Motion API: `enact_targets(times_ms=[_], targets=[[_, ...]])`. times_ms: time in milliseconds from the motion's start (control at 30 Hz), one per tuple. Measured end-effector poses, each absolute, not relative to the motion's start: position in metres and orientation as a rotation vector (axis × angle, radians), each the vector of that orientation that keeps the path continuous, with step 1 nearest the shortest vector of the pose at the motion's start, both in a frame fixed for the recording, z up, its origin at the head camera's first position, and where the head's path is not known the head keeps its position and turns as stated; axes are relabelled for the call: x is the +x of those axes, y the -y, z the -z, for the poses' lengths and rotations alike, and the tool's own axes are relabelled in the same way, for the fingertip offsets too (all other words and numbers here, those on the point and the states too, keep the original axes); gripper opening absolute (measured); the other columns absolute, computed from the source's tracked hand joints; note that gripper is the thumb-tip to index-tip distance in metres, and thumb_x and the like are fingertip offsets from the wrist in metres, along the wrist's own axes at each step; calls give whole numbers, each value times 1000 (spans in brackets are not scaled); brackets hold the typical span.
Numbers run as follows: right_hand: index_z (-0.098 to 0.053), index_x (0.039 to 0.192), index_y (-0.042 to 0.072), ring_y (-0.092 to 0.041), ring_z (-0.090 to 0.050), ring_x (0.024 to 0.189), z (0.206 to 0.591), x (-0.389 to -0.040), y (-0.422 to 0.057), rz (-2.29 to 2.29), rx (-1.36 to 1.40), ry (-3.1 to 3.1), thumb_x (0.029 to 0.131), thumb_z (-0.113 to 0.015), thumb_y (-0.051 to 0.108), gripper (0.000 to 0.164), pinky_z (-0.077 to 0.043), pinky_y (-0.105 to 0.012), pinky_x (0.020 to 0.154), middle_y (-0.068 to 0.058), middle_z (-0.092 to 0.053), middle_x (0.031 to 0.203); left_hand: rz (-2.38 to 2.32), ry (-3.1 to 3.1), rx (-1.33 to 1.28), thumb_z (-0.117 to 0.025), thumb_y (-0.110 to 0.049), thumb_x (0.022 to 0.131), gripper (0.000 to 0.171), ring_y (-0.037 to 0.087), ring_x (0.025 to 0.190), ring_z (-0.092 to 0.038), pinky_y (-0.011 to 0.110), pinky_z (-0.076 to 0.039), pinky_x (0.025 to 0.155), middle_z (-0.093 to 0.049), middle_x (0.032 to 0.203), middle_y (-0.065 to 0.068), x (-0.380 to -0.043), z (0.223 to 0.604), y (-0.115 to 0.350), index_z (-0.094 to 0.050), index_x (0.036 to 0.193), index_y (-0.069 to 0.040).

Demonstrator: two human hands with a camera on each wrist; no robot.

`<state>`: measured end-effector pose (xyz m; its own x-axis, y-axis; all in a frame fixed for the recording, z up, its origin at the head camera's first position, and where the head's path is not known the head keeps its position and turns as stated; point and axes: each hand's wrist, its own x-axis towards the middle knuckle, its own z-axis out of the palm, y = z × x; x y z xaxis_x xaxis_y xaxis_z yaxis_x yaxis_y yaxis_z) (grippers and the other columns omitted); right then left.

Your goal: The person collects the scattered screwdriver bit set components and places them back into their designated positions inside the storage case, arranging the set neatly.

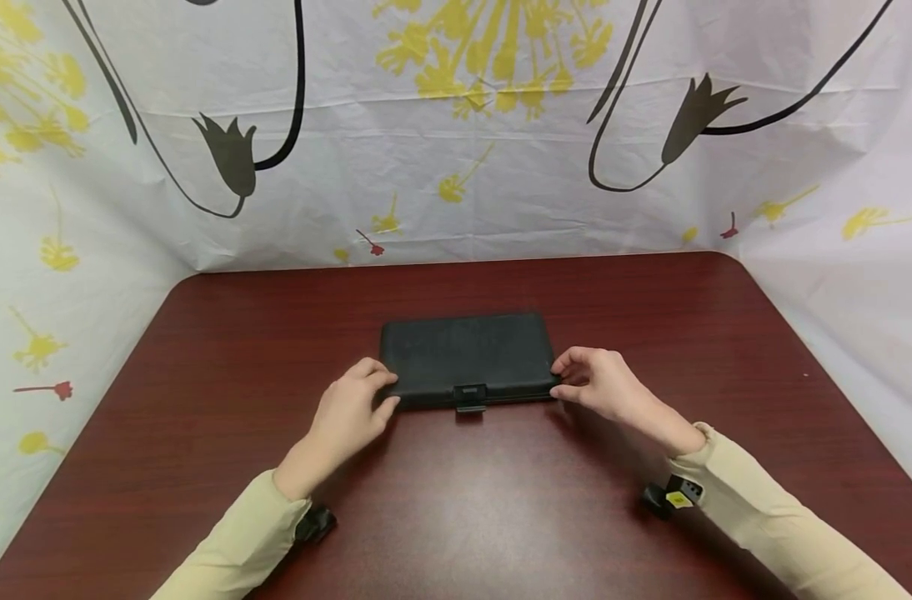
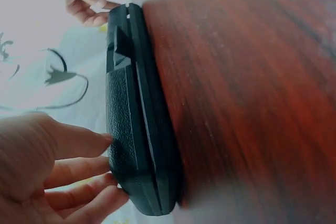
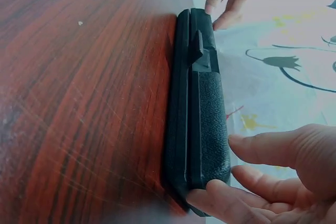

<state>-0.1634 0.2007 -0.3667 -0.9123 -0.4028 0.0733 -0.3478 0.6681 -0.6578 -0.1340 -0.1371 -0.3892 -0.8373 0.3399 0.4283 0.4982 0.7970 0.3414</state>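
Observation:
A flat black case [image 1: 467, 354] with a grained surface lies on the table. Its front latch [image 1: 470, 398] sticks outward, and a narrow seam runs between lid and base in both wrist views. My left hand [image 1: 348, 414] holds the case's left front corner, thumb on the front and fingers at the side; the left wrist view shows this hand [image 2: 58, 169] close up. At the opposite corner my right hand [image 1: 604, 383] grips with thumb and fingers, and in the right wrist view its fingertips [image 3: 210, 195] touch near the seam. What the case holds is hidden.
The dark red wood-grain table [image 1: 456, 500] has rounded far corners. A white cloth [image 1: 516, 192] printed with yellow and grey flowers hangs behind it and along both sides. Small black devices sit at the left cuff [image 1: 316, 524] and the right cuff [image 1: 669, 496].

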Motion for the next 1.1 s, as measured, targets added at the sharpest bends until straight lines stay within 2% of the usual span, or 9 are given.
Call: enact_targets(times_ms=[133, 267, 400, 500, 667, 800, 933, 1100], targets=[[-62, 94, -1, -24, -65, 81, 365, -161, -193, 905, -706, -2928, 75, -77, 6, 25, -54, -35, 67, -11, -66, 91, 480, 2689, -610, -77, -11, 76, 21, 24, 78, -60, 36, -53, 55, -58, 91, 7, -130, 386, 128, -71, 92, 1], [-60, 109, -3, -30, -60, 97, 366, -155, -170, 621, -887, -3107, 72, -82, 19, 48, -53, -44, 76, -16, -60, 108, 299, 2745, -584, -75, -19, 79, 21, 24, 71, -57, 34, -51, 46, -56, 87, 9, -128, 379, 117, -69, 85, 1], [-54, 122, -3, -33, -54, 111, 368, -152, -141, 423, -1077, -3107, 68, -84, 32, 71, -51, -48, 82, -19, -55, 120, 120, 2788, -556, -75, -31, 78, 32, 23, 65, -53, 31, -46, 38, -55, 86, 11, -127, 375, 106, -65, 74, 0], [-51, 126, -3, -34, -49, 117, 370, -151, -124, 306, -1087, -3078, 69, -82, 39, 78, -49, -51, 84, -20, -52, 127, 13, 2796, -536, -77, -39, 74, 42, 23, 65, -53, 30, -45, 37, -55, 82, 12, -126, 374, 98, -64, 72, 1], [-56, 121, -4, -34, -52, 115, 374, -150, -109, 211, -1066, -3131, 69, -83, 37, 72, -51, -49, 81, -22, -55, 123, -117, 2767, -495, -81, -52, 64, 61, 25, 68, -54, 30, -49, 45, -56, 79, 13, -126, 375, 83, -64, 88, 2], [-61, 114, -5, -34, -58, 108, 376, -152, -105, 162, -1105, -3202, 68, -84, 33, 64, -53, -45, 81, -22, -60, 116, -162, 2754, -564, -78, -59, 63, 77, 29, 88, -57, 32, -53, 68, -60, 102, 16, -128, 378, 66, -62, 108, 1], [-64, 110, -4, -33, -61, 104, 376, -152, -104, 138, -1093, -3229, 71, -82, 29, 55, -54, -42, 82, -22, -63, 113, -90, 2779, -696, -75, -51, 72, 69, 28, 107, -56, 32, -54, 80, -59, 118, 16, -136, 377, 52, -62, 116, 0], [-69, 105, 0, -28, -65, 99, 376, -153, -102, 137, -1069, -3272, 73, -80, 26, 43, -57, -40, 72, -19, -66, 108, -41, 2781, -771, -78, -33, 77, 50, 24, 112, -56, 30, -57, 72, -61, 120, 14, -145, 377, 47, -66, 112, 1]])
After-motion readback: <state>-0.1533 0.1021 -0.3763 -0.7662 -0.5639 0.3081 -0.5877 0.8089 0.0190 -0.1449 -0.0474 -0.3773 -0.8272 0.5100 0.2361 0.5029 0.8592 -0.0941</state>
